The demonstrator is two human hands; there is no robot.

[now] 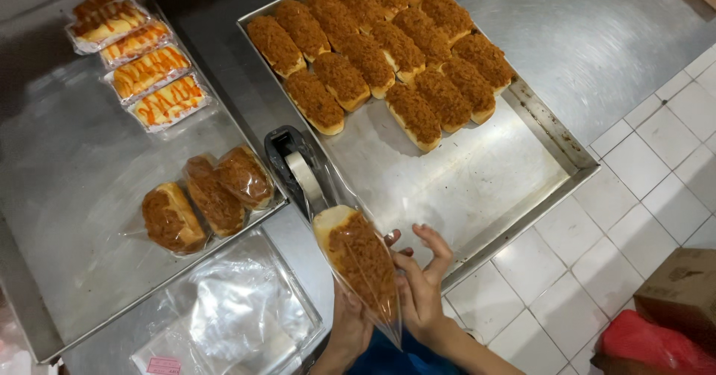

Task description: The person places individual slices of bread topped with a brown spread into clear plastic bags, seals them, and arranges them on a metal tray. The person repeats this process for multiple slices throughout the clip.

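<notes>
Bagged bun (358, 259): held upright by both hands, just before tape dispenser (298, 167), open end toward it for sealing. Left hand (349, 326) fingers wrapped beneath; right hand (421, 285) fingers steadying its side. Right tray (552, 132): unwrapped buns (388, 47). Left tray (67, 196): bagged ones (209, 196).

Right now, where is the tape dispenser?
In the head view, the tape dispenser sits centre-frame between the two steel trays, beside the near left corner of the right tray, just above the bagged bun.
</notes>
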